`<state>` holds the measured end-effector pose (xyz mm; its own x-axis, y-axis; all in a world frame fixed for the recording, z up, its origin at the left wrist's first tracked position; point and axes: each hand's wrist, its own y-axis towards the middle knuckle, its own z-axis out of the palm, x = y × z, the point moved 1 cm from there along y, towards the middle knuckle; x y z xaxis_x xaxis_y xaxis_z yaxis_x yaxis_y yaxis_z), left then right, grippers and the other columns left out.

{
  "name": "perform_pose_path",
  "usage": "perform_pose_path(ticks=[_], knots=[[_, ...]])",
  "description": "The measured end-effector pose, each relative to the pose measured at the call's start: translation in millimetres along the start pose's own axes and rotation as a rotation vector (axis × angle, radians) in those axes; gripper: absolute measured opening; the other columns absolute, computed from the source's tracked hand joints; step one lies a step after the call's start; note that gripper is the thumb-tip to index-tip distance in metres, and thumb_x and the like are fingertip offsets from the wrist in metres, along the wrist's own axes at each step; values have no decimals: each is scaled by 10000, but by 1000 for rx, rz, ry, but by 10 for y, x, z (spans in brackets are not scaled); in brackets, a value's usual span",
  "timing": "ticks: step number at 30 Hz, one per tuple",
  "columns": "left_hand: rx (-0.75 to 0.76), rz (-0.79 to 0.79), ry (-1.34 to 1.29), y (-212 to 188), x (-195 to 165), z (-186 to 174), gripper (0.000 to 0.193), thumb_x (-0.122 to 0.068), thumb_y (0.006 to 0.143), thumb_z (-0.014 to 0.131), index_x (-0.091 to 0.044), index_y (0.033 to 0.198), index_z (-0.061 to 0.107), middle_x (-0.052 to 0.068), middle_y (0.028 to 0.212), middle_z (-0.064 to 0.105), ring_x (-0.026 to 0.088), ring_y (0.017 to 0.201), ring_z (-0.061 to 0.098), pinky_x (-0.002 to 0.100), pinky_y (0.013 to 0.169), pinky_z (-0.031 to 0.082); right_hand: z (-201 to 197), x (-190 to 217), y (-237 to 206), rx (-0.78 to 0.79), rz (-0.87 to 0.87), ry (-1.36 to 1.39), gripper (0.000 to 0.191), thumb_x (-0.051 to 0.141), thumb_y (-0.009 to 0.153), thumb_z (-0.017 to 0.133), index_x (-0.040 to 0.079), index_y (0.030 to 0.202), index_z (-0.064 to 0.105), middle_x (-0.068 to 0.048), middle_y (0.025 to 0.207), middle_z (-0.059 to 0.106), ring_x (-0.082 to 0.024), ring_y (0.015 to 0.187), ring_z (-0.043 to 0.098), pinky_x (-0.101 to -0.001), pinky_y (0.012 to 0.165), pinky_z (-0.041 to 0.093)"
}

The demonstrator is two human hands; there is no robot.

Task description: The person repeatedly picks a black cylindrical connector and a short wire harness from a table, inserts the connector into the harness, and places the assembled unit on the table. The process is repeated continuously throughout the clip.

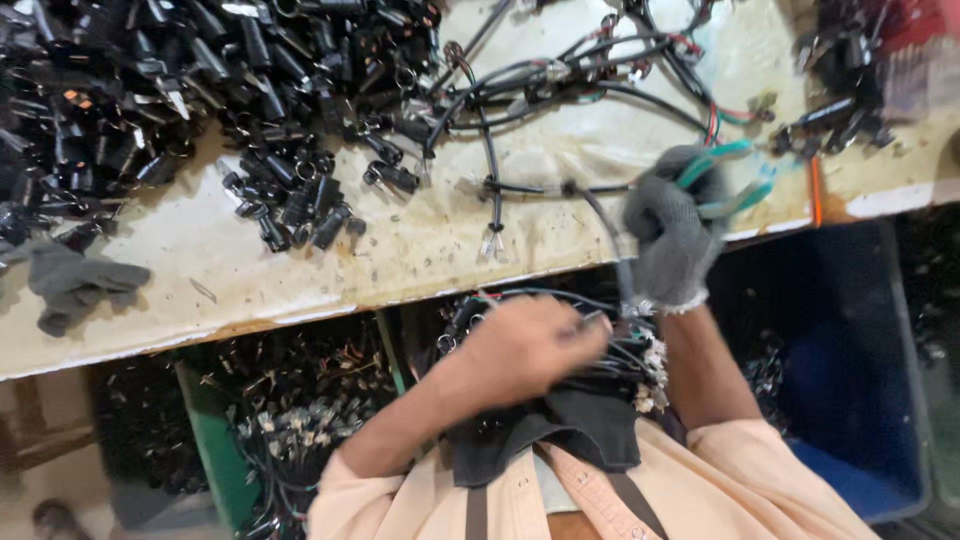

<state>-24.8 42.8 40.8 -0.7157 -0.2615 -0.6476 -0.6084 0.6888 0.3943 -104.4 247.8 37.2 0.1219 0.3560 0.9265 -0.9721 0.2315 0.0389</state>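
Grey knit glove on right hand [668, 235], raised over table edge, fingers curled tight round teal-handled cutters [730, 175]; black cable [600, 215] runs from glove area down twd lap. Left hand [520, 345] bare, blurred, fingers bent inward on bundle of black wires [610, 365] resting at lap on dark cloth [560, 435]; grip looks closed but exact finger hold can't tell, too blurred. White connector ends on bundle, right side.

Worn pale tabletop [420, 240], scuffed & stained. Big pile of small black parts [180, 80] top left, spilling toward centre. Loose wire harnesses [560, 85] w/ red & green leads top centre, just beyond gloved hand. Spare grey glove [70, 285] lying flat near left table edge, well apart from both hands. More black parts [840, 90] top right corner.

Below table: green bin [215, 450] w/ wired pieces at left, blue bin [850, 400] at right beside right forearm. Peach shirt sleeves [740, 490] at bottom of view.
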Motion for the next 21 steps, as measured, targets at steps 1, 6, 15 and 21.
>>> perform_pose_path(ticks=[1, 6, 15, 21], knots=[[131, 146, 210, 18, -74, -31, 249, -139, 904, 686, -62, 1134, 744, 47, 868, 629, 226, 839, 631, 360, 681, 478, -105, 89, 103, -39, -161, -361, 82, 85, 1082, 630, 75, 1148, 582, -57, 873, 563, -165, 692, 485, -316, 588, 367], [316, 154, 246, 0, -143, -221, 117, -198, 853, 658, -102, 844, 723, 69, 991, 629, 237, 1002, 585, 378, 792, 450, -492, 80, 231, 352, -489, -1552, 258, 122, 919, 772, 87, 1141, 646, -160, 973, 631, -371, 831, 661, -456, 704, 539], [335, -22, -389, -529, -70, -591, 162, -144, 774, 728, -112, 933, 736, 67, 1036, 711, 263, 1030, 647, 448, 1005, 475, -590, -208, 106, 297, -427, -1642, 333, 126, 861, 775, 150, 1168, 647, -129, 945, 626, -374, 806, 666, -486, 672, 522], [-296, -480, 863, -385, 1030, -760, 413, -27, 890, 636, -49, 1303, 638, 201, 1265, 648, 362, 1050, 651, 457, 795, 510, -532, -151, 21, 349, -327, -1738, 367, 154, 827, 756, 138, 1177, 649, -139, 897, 643, -379, 773, 676, -496, 642, 528]])
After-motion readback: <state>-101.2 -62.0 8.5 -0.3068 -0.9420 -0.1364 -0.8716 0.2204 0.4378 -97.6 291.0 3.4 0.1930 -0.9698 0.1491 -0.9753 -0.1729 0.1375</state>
